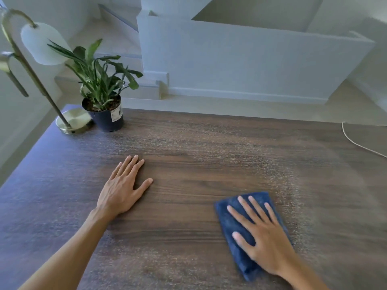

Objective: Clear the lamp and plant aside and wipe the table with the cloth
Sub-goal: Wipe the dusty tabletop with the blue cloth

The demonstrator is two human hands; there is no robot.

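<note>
A folded blue cloth (234, 229) lies on the dark wooden table (199, 147) at the near right. My right hand (263, 235) presses flat on it with straight, spread fingers. My left hand (123, 187) rests palm down on the bare wood near the middle, fingers straight. At the far left corner stands a brass lamp (72, 122) with a curved stem and a white shade. Right beside its round base sits a green leafy plant (100, 80) in a black pot.
A thin white cord (356, 143) trails over the table's far right edge. Beyond the table a white half wall (240, 63) and pale steps descend. The table's left edge runs diagonally past the lamp base.
</note>
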